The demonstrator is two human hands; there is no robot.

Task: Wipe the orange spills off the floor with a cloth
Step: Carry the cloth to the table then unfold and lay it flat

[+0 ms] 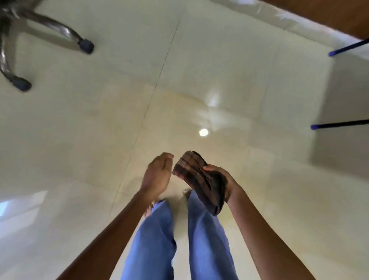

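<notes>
I stand on a glossy cream tiled floor [113, 134] and look down past my blue trouser legs. My right hand [228, 183] grips a folded dark brown checked cloth [200, 181] held above my knees, its loose end hanging down. My left hand [157, 175] hovers just left of the cloth with its fingers loosely curled and holds nothing. A faint orange-tinted film [181, 108] shows on the tiles ahead of me, around the lamp reflection. The picture is blurred.
An office chair base [40, 24] with dark castors stands at the far left. At the far right, two thin blue-tipped table legs [343, 124] reach the floor beneath a brown wooden tabletop [321, 11].
</notes>
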